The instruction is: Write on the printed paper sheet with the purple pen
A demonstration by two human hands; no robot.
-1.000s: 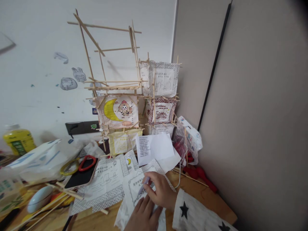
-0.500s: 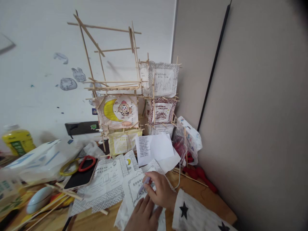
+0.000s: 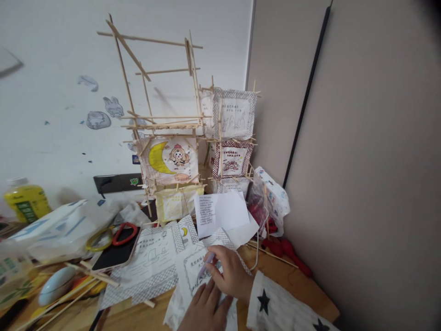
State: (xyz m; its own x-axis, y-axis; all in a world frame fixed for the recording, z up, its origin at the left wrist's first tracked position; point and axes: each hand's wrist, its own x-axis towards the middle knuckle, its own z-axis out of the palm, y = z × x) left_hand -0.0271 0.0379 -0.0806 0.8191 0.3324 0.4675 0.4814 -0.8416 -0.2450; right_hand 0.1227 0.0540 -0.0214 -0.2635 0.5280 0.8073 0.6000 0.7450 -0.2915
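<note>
My right hand (image 3: 233, 275) grips a lavender pen (image 3: 207, 265), its tip down on a white sheet of paper (image 3: 186, 288) with handwritten characters and a drawn border. Just below it, my left hand (image 3: 204, 309) lies flat on the same sheet, fingers stretched out and touching the paper. Part of the drawing is hidden under both hands. To the left lies another sheet with a boat drawing (image 3: 151, 258) and a cross-hatched border. Behind the hands stands a white page of handwritten lines (image 3: 206, 216), leaning against a stick frame (image 3: 165, 126) hung with drawn panels.
Scissors with a red handle (image 3: 124, 234) rest on a dark phone (image 3: 115, 257) at left. Nearby are loose wooden sticks (image 3: 69, 301), a pale blue egg-shaped object (image 3: 57, 286), a white plastic bag (image 3: 65, 225) and a yellow bottle (image 3: 27, 202). A grey cabinet (image 3: 361, 161) borders the right side.
</note>
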